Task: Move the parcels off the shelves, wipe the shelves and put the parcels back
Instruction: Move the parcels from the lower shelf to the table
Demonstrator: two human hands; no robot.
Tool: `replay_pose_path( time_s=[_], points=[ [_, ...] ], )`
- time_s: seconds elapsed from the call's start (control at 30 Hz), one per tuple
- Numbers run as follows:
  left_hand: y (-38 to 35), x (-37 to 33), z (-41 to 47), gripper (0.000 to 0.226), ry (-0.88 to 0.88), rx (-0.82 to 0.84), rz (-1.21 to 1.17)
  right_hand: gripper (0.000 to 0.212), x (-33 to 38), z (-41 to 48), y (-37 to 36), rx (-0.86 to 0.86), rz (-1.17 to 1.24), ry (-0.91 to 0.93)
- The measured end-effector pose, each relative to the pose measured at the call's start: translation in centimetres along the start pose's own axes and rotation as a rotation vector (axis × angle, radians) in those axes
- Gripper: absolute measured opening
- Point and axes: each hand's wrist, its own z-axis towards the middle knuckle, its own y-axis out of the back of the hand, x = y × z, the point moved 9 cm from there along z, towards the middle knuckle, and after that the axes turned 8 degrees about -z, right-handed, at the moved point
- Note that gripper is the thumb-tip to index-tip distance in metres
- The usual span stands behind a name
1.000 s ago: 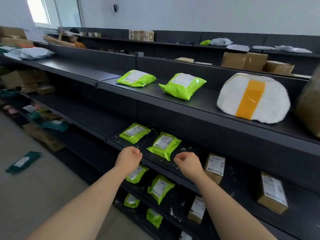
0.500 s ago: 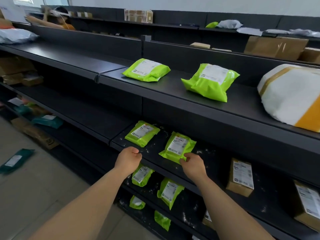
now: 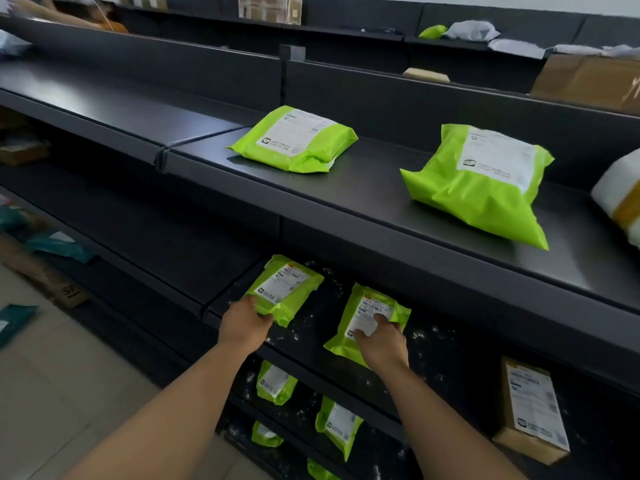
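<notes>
Two lime-green bag parcels lie on the second black shelf point(image 3: 311, 344), which is dotted with white specks. My left hand point(image 3: 244, 325) grips the near corner of the left green parcel point(image 3: 287, 289). My right hand point(image 3: 381, 341) holds the near end of the right green parcel point(image 3: 372, 313), fingers over its white label. Two larger green parcels, one on the left point(image 3: 294, 140) and one on the right point(image 3: 481, 181), lie on the top shelf point(image 3: 363, 202).
A white parcel with orange tape point(image 3: 620, 202) sits at the top shelf's right edge. A brown box point(image 3: 533, 414) stands on the second shelf to the right. More green parcels point(image 3: 275, 382) fill the lower shelves. Teal bags point(image 3: 14, 318) lie on the floor at left.
Both hands have reached forward from the shelf edge and taken hold of the two green parcels on the second shelf. The view has moved closer and lower.
</notes>
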Motion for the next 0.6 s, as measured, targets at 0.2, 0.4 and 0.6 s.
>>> replay_pose_path(
  time_s=[0.2, 0.4, 0.6],
  points=[
    [-0.8, 0.2, 4.9, 0.062, -0.01, 0.045, 0.216, 0.082, 0.0, 1.8, -1.7, -0.029, -0.081, -0.17],
    [-2.9, 0.3, 9.0, 0.072, -0.056, 0.166, 0.348, 0.09, 0.4, 3.1, -2.5, -0.068, -0.128, -0.289],
    [-4.6, 0.9, 12.1, 0.079, -0.062, 0.247, 0.402, 0.088, 0.3, 3.6, -3.4, -0.09, -0.127, -0.416]
  ],
)
